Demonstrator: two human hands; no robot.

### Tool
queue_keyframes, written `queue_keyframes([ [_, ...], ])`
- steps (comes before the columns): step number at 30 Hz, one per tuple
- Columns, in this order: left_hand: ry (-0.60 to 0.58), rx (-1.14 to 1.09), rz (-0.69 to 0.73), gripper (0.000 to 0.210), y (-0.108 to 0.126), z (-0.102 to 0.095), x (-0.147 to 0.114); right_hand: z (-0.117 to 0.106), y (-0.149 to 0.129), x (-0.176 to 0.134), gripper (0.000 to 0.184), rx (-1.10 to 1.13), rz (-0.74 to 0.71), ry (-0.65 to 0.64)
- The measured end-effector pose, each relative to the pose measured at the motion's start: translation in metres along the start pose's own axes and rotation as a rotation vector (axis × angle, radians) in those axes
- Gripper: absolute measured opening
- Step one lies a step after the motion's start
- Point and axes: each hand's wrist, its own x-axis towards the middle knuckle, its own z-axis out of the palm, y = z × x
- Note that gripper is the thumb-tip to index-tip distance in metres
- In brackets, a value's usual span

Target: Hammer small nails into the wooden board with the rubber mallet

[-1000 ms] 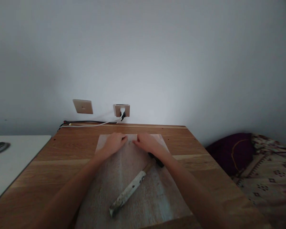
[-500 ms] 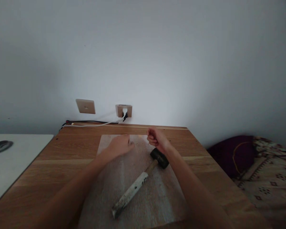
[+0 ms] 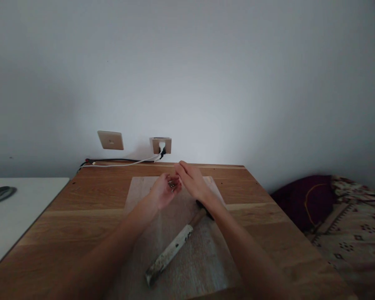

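Observation:
My left hand [image 3: 165,192] is turned palm up over the far part of a pale wooden board [image 3: 143,233], its fingers curled round several small shiny metal pieces that look like nails [image 3: 171,183]. Close against its fingertips is my right hand [image 3: 190,180], its fingers pressed together; whatever it may pinch is hidden. A mallet [image 3: 175,247] lies slantwise on the board, its worn white-painted handle toward me. Its black head is mostly covered by my right forearm.
The board rests on a wooden table [image 3: 90,200] against a wall. At the back edge, cables [image 3: 125,165] run to a socket [image 3: 156,146]. A white surface [image 3: 34,208] stands left; patterned cloth [image 3: 356,241] and a purple cushion [image 3: 300,204] are at right.
My left hand has turned from palm down to palm up, showing the metal pieces in it. My right hand has moved left to meet it, and my forearm now covers more of the mallet head.

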Motion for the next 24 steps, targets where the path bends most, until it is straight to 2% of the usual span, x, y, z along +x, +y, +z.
queue_keyframes([
  [3,0.055,-0.195,0.012,0.024,-0.003,0.012,-0.016,0.02,-0.012,-0.004,0.038,-0.054,-0.187,-0.077],
  [6,0.125,-0.404,-0.032,0.028,0.001,0.017,-0.028,0.024,-0.016,-0.012,0.042,-0.025,-0.214,-0.126],
  [9,0.128,-0.497,-0.111,0.032,0.008,0.017,-0.032,0.012,-0.018,-0.022,0.049,0.046,-0.178,-0.155],
  [12,0.124,-0.538,-0.211,0.036,0.011,0.018,-0.036,-0.007,-0.016,-0.034,0.05,0.057,-0.197,-0.073],
  [17,0.289,-0.658,-0.231,0.034,0.007,0.033,-0.047,-0.031,0.008,-0.061,0.045,0.068,-0.113,0.074],
  [21,0.266,-0.717,-0.24,0.035,0.0,0.038,-0.051,-0.043,0.027,-0.083,0.04,0.108,-0.04,0.112],
  [24,0.212,-0.644,-0.25,0.035,-0.008,0.033,-0.046,-0.049,0.031,-0.094,0.038,0.11,0.0,0.106],
])
